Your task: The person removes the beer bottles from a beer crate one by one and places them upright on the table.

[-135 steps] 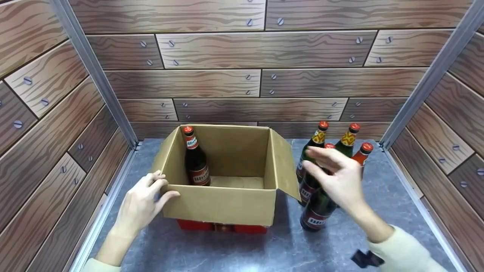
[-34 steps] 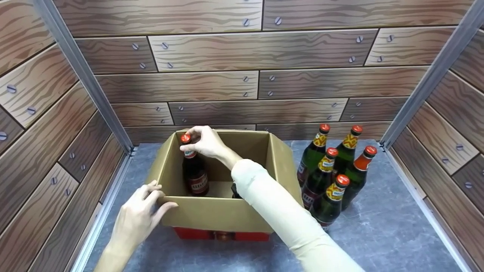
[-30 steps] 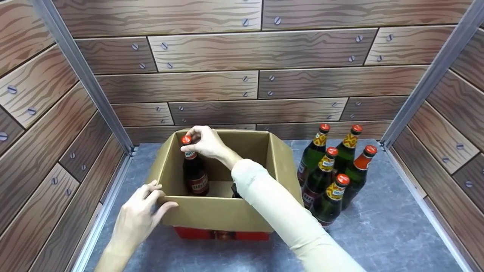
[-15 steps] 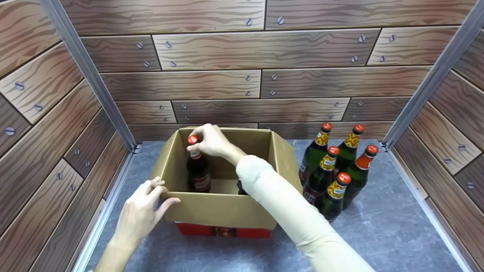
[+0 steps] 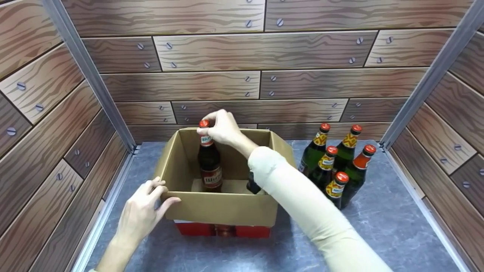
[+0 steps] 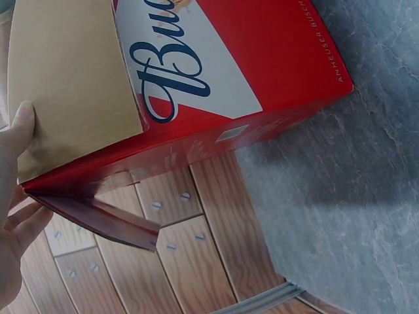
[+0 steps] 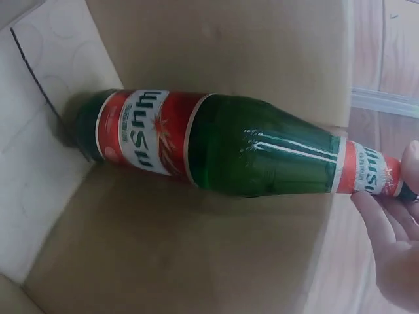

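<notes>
My right hand [image 5: 225, 128] pinches the neck of a green beer bottle [image 5: 210, 156] just below its red cap. The bottle stands nearly upright inside an open cardboard box [image 5: 223, 208], and the right wrist view shows its red and white label. At the box's front left corner, my left hand [image 5: 137, 211] grips the cardboard, thumb over the front flap and fingers at the side flap [image 6: 98, 219]. Red printing with white panels covers the box's outside [image 6: 275, 46]. My right forearm hides part of the box's right side.
Several more green bottles [image 5: 327, 166] with red caps stand grouped right of the box, partly behind my right sleeve. A grey tabletop [image 5: 234, 257] lies beneath everything. Wood-patterned walls [image 5: 211, 85] and metal corner posts [image 5: 423, 83] enclose the space.
My right hand came from the bottle group to the bottle in the box and took its neck. That bottle has moved right and up, away from the left wall. My left hand stays put.
</notes>
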Tool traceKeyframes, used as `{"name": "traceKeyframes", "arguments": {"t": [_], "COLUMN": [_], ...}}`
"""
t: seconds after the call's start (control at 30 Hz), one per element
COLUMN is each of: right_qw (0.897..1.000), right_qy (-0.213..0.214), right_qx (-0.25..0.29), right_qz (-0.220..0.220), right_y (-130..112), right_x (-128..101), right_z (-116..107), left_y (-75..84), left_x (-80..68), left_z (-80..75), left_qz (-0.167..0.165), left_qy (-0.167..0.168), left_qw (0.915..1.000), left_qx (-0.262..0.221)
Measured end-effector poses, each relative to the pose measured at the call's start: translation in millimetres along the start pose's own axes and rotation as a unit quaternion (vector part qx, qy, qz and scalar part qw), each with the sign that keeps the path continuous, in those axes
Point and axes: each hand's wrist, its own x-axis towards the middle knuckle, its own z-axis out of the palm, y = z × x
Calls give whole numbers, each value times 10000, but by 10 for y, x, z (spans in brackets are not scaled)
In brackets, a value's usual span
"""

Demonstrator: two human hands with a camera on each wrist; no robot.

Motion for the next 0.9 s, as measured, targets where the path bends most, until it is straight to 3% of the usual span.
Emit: {"name": "traceKeyframes", "arguments": {"t": [0.33,0.9], "right_qw": [9973,9952], "right_qy": [675,789], "right_qx": [56,237], "right_qz": [-295,-526], "right_y": [-281,-587], "right_x": [-111,-426], "right_z": [-504,-1218], "left_y": [25,24], "left_x": [21,17], "left_z": [16,6], "left_qz": [115,75], "left_qy": [1,-14], "left_qw": [9999,10000], "left_qx": [73,-6]}}
